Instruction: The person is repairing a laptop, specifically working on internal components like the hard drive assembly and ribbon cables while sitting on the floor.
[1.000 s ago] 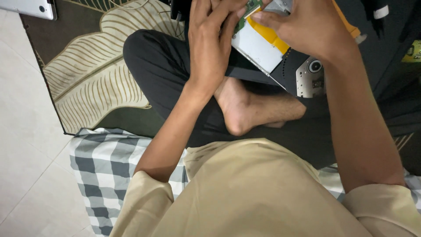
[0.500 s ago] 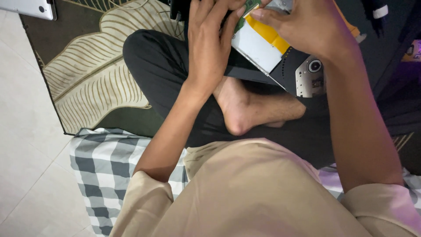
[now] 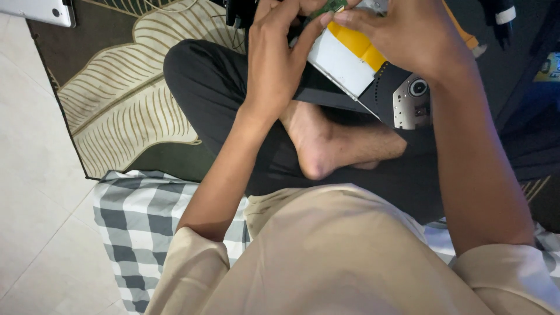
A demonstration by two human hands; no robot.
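Note:
I sit cross-legged and look down at my lap. Both hands work at the top edge of the view on a flat electronic device [image 3: 373, 76] that has a white and yellow panel and a dark back with a round part. My left hand [image 3: 277, 52] curls its fingers against the device's left edge. My right hand [image 3: 402, 32] pinches at its top, close to a small green circuit piece [image 3: 328, 7]. The fingertips of both hands meet there. The top of the device is cut off by the frame.
A dark rug with a cream leaf pattern [image 3: 122, 99] lies at the left on pale floor tiles [image 3: 29, 192]. A grey and white checked cloth [image 3: 140, 221] is under me. A silver laptop corner [image 3: 41, 10] shows at top left. Dark objects crowd the right side.

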